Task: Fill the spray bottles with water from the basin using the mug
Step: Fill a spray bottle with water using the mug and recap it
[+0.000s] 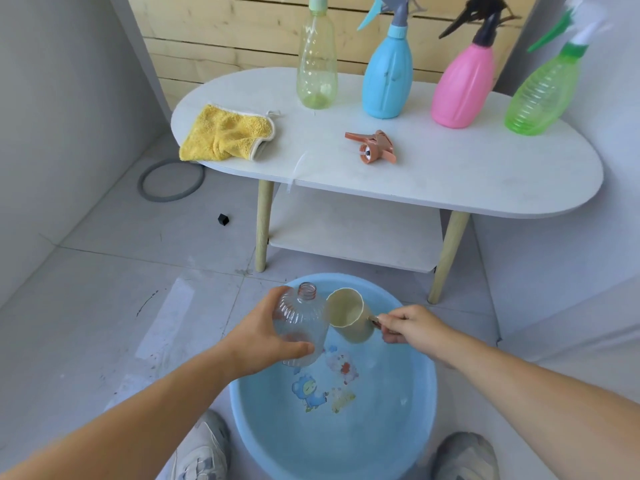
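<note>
Clear bottle (302, 320), thin-walled, light, probably slippery wet: left hand (268, 337) is gripping its ribbed body over the far edge of the basin (346, 278), right hand (407, 327) pinching the mug (349, 315) by its handle.

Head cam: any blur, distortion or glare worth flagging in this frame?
Head view: the fisheye lens bows the table edge and tilts the green bottle outward, its trigger smeared near the corner. Light is soft and even, with no hard glare. The clear bottle in the left hand is low-contrast against the basin. The mug in the right hand is sharp.
</note>
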{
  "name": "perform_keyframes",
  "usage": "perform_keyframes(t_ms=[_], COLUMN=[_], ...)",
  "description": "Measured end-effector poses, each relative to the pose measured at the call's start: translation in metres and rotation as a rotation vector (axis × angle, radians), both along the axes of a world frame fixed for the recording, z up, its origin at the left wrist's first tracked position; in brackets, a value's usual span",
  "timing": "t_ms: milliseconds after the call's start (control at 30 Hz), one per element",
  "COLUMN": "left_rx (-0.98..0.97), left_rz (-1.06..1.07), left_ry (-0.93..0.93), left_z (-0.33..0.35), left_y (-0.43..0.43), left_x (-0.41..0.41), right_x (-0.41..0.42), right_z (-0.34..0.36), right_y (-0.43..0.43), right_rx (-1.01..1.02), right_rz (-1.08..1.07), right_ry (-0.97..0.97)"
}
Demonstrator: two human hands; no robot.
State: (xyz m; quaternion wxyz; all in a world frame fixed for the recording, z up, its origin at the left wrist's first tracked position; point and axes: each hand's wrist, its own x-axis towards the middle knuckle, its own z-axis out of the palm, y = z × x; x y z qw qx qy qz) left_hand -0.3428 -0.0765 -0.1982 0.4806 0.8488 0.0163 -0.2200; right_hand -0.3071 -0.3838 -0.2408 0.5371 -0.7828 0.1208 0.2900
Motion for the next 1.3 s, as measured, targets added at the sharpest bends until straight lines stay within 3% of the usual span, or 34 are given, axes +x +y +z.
perform_keyframes(t_ms=[333,533,833,1300], left_rx=[0.167,0.184,0.043,0.005], left_rz=[-0.115,-0.172,-0.156,-0.154], left_ry=[-0.122,-0.198,-0.225,-0.215], left_z=[0.071,0.106,0.113,0.113], left_y=[0.011,0.009,-0.004,-0.014], left_x=[0.011,0.009,0.004,0.006], right_x=[-0.017,-0.034,-0.038,-0.042], right_z=[0.132,0.2,0.23,0.241], right_y=[0.001,0.008,0.017,0.015], right_rx=[0.266,0.3,0.038,-0.135], right_rz=[-0.075,-0.072,-0.007,0.039], right_ry=[-0.12,-0.277,-0.494,-0.656])
